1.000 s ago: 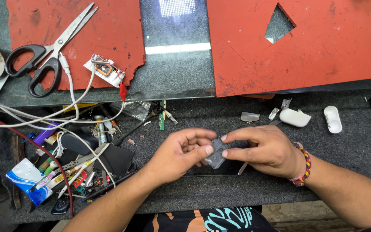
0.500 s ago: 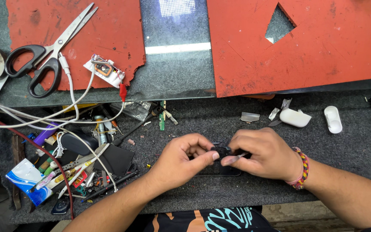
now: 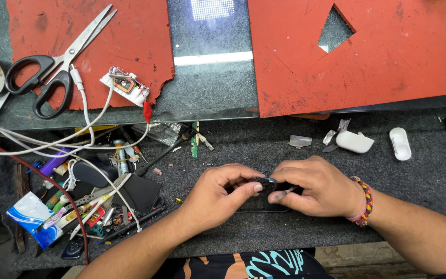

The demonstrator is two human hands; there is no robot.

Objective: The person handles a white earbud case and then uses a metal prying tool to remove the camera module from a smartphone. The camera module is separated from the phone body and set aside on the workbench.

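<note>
both hands [image 3: 269,194] closed tighter, mostly hiding small black part [image 3: 264,182].

Dark grey felt-topped table [image 3: 264,150] near; far half is glass w/ two red mats [image 3: 378,51]. Bright light reflection on glass btwn mats. Tan floor below, near-right.

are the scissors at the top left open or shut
Open. The scissors lie flat on the red mat with their blades parted into a narrow V at the tips and the two black handle loops spread apart.
</note>
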